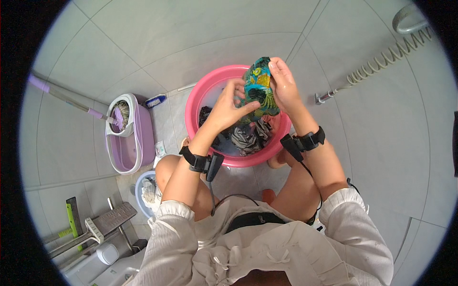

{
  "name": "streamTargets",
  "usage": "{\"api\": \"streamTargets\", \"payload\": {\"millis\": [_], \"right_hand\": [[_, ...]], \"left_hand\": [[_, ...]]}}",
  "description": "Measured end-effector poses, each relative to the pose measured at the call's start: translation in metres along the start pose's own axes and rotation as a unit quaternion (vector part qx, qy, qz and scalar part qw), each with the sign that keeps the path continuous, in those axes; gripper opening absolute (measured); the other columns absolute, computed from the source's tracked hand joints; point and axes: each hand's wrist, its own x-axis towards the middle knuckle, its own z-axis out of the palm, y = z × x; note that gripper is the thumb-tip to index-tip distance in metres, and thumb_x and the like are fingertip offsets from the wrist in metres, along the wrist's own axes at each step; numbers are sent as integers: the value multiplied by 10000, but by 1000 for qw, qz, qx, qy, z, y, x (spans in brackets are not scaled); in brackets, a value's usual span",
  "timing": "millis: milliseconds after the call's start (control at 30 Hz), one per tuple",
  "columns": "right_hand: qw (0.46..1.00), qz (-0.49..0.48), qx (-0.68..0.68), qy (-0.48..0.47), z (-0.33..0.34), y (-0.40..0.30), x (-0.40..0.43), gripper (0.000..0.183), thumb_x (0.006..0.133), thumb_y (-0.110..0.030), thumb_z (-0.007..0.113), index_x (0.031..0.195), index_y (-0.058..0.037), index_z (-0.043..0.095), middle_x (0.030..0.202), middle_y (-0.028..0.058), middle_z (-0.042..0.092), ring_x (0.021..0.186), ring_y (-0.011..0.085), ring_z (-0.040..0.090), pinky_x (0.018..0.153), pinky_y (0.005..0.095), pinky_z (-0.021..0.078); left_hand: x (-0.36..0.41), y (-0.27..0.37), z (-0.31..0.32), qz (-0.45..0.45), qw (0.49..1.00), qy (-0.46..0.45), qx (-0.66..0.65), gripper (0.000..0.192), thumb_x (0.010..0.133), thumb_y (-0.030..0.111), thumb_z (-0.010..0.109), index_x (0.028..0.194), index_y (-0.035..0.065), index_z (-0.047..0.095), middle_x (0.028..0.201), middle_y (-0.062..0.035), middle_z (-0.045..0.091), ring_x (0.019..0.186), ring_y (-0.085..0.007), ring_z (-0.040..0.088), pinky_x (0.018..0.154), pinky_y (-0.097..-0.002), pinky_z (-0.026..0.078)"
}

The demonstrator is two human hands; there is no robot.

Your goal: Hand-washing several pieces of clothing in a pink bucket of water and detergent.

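Note:
A wet garment with a green, blue and yellow print (263,89) is held up above a round pink plastic basin (192,111). My right hand (285,84) grips its upper right edge, thumb on the near side. At the garment's left side, my left hand (232,105) has its thumb across the fabric and its fingers bent by the edge; how firmly it holds is unclear. Below, cloudy water in the basin covers part of a grey-and-black striped cloth (246,140), with dark cloth (205,113) on the left and a pinkish piece (270,123) on the right.
Left of the basin stands a purple mop bucket (145,143) with a mop inside, beside a blue-and-white scrub brush (156,101). A light-blue basin (140,203) of pale cloth is near my left knee. Cleaning tools (114,218) lean lower left. A coiled hose (386,59) hangs right.

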Motion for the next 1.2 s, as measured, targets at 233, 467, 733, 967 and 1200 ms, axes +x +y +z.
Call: {"api": "streamTargets", "payload": {"millis": [233,467,733,967,1200], "right_hand": [[954,-169,-204,144,-24,-10,15,191,879,-237,414,832,-57,455,665,-52,381,578,25,329,496,175,295],[931,-206,-244,175,-27,3,19,207,891,-244,395,843,-52,456,733,-44,409,678,28,367,602,175,336],[970,-10,-226,94,-5,34,8,221,871,-223,429,838,-12,486,722,1,466,666,66,413,603,211,365],[950,225,90,197,0,17,14,165,800,-215,557,847,-63,515,687,26,533,593,146,534,549,278,467],[986,86,23,142,-43,-30,21,250,732,-140,628,928,-88,482,699,8,519,633,141,538,529,305,463]], "left_hand": [[8,-5,-32,128,944,135,272,128,740,115,536,820,25,494,783,-134,508,748,-328,508,638,-362,410],[9,-5,-50,113,932,240,248,106,684,-11,487,781,15,519,789,-134,518,752,-309,524,653,-347,424],[-6,15,-4,264,953,22,150,128,695,19,510,820,37,530,845,-127,540,812,-284,540,675,-340,451],[-10,-4,6,64,960,69,263,283,723,224,606,878,31,468,885,-156,526,804,-315,523,608,-387,424],[1,-12,-34,95,953,65,282,199,717,165,580,841,14,546,765,-143,543,731,-299,525,634,-361,406]]}}
